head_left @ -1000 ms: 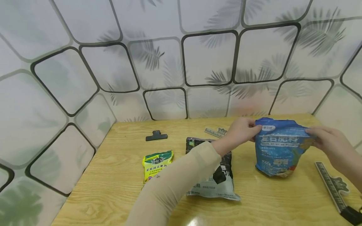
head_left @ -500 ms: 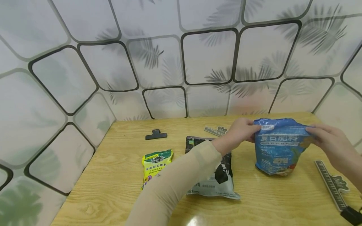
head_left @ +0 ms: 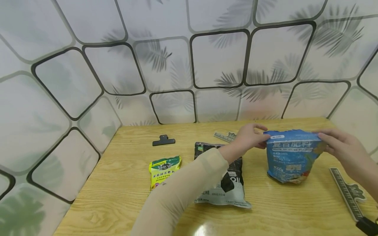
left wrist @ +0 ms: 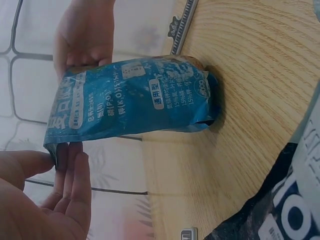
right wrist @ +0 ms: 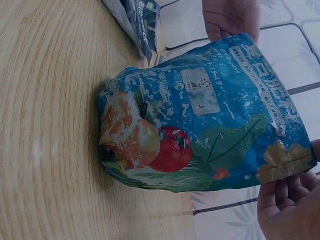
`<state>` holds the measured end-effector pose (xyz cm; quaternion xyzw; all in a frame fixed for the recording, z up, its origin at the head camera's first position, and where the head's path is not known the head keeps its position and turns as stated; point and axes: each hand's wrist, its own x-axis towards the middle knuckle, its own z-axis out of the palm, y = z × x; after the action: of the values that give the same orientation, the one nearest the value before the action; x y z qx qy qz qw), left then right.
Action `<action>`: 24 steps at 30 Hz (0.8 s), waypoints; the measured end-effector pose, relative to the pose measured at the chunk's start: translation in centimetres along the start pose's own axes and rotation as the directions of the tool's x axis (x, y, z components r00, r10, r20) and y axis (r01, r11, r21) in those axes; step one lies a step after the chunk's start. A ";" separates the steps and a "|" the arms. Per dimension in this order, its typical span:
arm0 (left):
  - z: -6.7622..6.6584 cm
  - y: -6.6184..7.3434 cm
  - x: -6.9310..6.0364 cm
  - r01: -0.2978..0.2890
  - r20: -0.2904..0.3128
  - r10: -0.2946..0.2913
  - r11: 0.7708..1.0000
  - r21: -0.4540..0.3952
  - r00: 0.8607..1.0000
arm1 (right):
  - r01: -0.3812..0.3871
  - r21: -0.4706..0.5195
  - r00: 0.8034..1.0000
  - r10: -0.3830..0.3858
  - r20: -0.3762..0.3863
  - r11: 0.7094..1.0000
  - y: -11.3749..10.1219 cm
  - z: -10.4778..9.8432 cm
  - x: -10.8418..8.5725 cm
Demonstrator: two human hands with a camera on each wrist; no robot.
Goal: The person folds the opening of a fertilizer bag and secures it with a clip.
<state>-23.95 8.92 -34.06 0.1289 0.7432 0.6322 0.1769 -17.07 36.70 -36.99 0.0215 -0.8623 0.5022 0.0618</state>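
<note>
A blue fertilizer bag (head_left: 290,157) stands on the table at the right, printed with white lettering and, in the right wrist view, a tomato picture. My left hand (head_left: 248,137) pinches its upper left corner between thumb and fingers. At the opposite upper corner, my right hand (head_left: 344,146) pinches the edge, thumb in front. The bag's top between the hands is folded over, away from me. In the left wrist view the folded edge lies between the thumb and fingers of the left hand (left wrist: 60,195). The back of the bag is hidden.
A black and silver bag (head_left: 233,193) lies partly under my left sleeve, beside a yellow-green packet (head_left: 163,170). Farther back are a black clip (head_left: 163,141) and a flat ruler-like piece (head_left: 224,136). A similar ruler-like piece (head_left: 345,193) lies at right.
The bag's top, which stood up between my hands, has folded down and back, so its upper edge sits lower. Both hands remain at the corners; other things stay put.
</note>
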 end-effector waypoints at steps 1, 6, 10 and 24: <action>0.0 0.0 0.0 -0.007 0.001 0.007 1.000 -0.004 1.000 | 0.007 -0.003 1.000 -0.007 -0.005 1.000 0.0 0.0 0.0; -0.2 0.1 -0.2 -0.036 0.031 0.035 0.999 0.025 0.999 | 0.048 0.048 0.998 -0.047 -0.032 0.998 0.2 -0.1 0.0; -0.3 0.1 -0.4 -0.035 0.047 0.032 0.998 0.054 0.998 | 0.048 0.117 0.999 -0.045 -0.028 0.992 0.3 -0.2 -0.1; -0.6 -0.4 -0.4 -0.018 0.122 0.019 1.000 -0.007 0.992 | 0.041 0.118 0.999 -0.038 -0.029 0.992 0.3 -0.2 -0.3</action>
<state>-23.80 8.11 -34.34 0.1735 0.7278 0.6271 0.2167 -16.78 37.03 -37.18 0.0354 -0.8295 0.5514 0.0816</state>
